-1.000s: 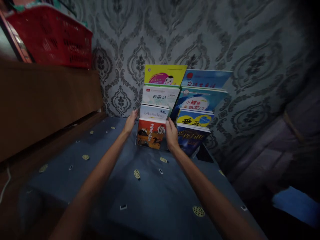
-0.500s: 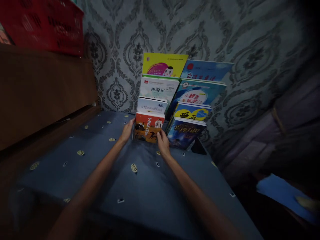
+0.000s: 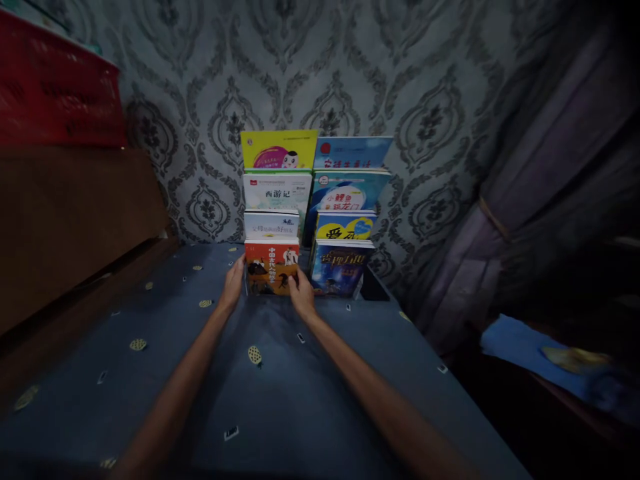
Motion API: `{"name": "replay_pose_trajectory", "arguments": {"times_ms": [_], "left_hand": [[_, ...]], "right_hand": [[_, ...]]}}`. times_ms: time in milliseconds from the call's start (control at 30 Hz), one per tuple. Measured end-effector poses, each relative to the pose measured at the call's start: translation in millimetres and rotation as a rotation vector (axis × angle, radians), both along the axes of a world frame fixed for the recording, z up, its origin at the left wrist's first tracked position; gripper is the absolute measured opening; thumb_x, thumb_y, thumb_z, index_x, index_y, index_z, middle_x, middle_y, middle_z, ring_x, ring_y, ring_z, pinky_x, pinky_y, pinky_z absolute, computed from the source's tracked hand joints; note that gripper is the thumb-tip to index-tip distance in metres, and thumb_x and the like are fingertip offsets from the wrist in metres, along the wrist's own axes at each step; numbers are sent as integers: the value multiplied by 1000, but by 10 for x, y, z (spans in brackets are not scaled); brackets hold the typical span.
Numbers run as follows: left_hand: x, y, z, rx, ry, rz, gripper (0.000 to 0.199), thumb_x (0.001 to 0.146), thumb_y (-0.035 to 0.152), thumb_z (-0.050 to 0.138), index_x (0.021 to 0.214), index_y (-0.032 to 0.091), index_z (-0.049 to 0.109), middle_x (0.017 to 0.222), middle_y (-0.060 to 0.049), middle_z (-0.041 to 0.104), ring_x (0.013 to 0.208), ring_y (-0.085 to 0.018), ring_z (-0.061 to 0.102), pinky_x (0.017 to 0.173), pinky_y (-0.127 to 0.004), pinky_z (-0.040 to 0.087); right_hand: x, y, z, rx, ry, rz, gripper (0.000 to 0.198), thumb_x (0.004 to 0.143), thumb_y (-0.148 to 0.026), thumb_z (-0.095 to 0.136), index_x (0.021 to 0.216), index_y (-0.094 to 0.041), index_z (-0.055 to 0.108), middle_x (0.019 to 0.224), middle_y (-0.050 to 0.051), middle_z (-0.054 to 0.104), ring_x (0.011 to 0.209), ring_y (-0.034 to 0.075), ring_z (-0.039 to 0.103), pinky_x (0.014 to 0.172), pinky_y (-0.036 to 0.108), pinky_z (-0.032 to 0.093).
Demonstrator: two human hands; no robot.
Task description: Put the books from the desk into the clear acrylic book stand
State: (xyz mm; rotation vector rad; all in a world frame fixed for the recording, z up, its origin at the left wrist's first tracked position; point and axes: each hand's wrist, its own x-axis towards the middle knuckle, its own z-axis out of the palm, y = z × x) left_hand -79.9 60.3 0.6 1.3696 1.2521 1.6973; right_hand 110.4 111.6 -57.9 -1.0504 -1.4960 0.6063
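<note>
An orange-red book [image 3: 260,252] stands upright at the front of the left column of books, between my two hands. My left hand [image 3: 232,285] lies along its left edge. With the thumb on the front cover, my right hand [image 3: 303,295] grips the lower right edge; its other fingers are mostly hidden. Behind rise a pale blue-white book [image 3: 273,224], a white book [image 3: 277,190] and a yellow book [image 3: 280,143], each higher than the one before. Just right of my right hand stands a dark blue book [image 3: 343,270], the front of the second column.
Behind it are a blue-and-yellow book [image 3: 345,227], a teal book [image 3: 350,190] and a blue book [image 3: 355,150]. A blue patterned cloth [image 3: 200,360] covers the table. A red basket [image 3: 60,93] tops a brown cabinet [image 3: 75,227] at left; a curtain [image 3: 460,280] hangs right.
The camera view has turned, so the books and hands appear farther left and slightly lower. Both hands keep their places on the orange-red book.
</note>
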Motion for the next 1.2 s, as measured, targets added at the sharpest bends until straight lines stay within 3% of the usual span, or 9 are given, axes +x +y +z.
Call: {"name": "replay_pose_trajectory", "arguments": {"times_ms": [233,433,667,733,833,900,967,1067,1200], "left_hand": [[38,11,91,-20,1,41,60,96,62,40,136,22,59,151,-8,52,145,-25,41,120,-43,31],[32,68,240,-45,45,22,65,96,68,34,144,27,50,156,-8,45,146,-28,39,116,-51,34],[88,87,220,-19,72,10,66,93,72,36,139,27,53,153,-7,49,143,-28,42,112,-46,41],[129,74,231,10,93,50,64,93,70,38,138,27,54,152,-7,50,143,-27,43,114,-43,39],[229,-12,293,88,143,226,65,94,66,40,140,22,52,153,-10,48,144,-27,41,120,-39,31],[335,-123,356,166,196,345,65,95,63,39,143,19,48,153,-13,47,145,-27,39,122,-38,27],[479,-254,424,267,271,378,62,98,59,36,145,20,45,155,-12,44,147,-25,36,124,-37,24],[746,-406,511,342,370,227,57,99,55,37,146,24,45,157,-8,42,148,-22,35,125,-36,21],[1115,-389,611,288,445,-82,57,99,52,40,148,23,44,159,-8,40,150,-21,32,127,-36,17]], "right_hand": [[-8,-25,148,6,27,-11,50,88,-35,50,133,-17,60,131,15,67,122,30,60,108,49,44],[-97,0,331,30,89,-38,56,89,-36,52,142,-19,53,132,13,64,127,29,56,110,45,42],[-24,-53,360,51,27,-3,56,90,-32,48,144,-17,51,131,15,63,125,29,57,110,46,42],[30,-53,365,53,39,16,55,90,-34,50,143,-19,53,135,14,62,129,29,55,112,46,41],[96,-30,448,61,72,9,53,91,-38,50,141,-20,56,140,12,60,134,29,51,115,47,38],[121,-14,565,77,94,9,55,92,-41,48,141,-18,55,145,12,57,138,28,48,117,47,36],[140,-14,721,110,124,21,56,93,-45,47,141,-18,56,148,11,54,139,27,47,118,46,35],[202,-64,979,193,171,45,56,94,-48,47,141,-20,57,147,9,56,138,25,49,118,44,35],[488,-182,1269,324,206,-3,53,97,-48,43,140,-20,57,144,10,59,133,24,54,115,44,39]]}}
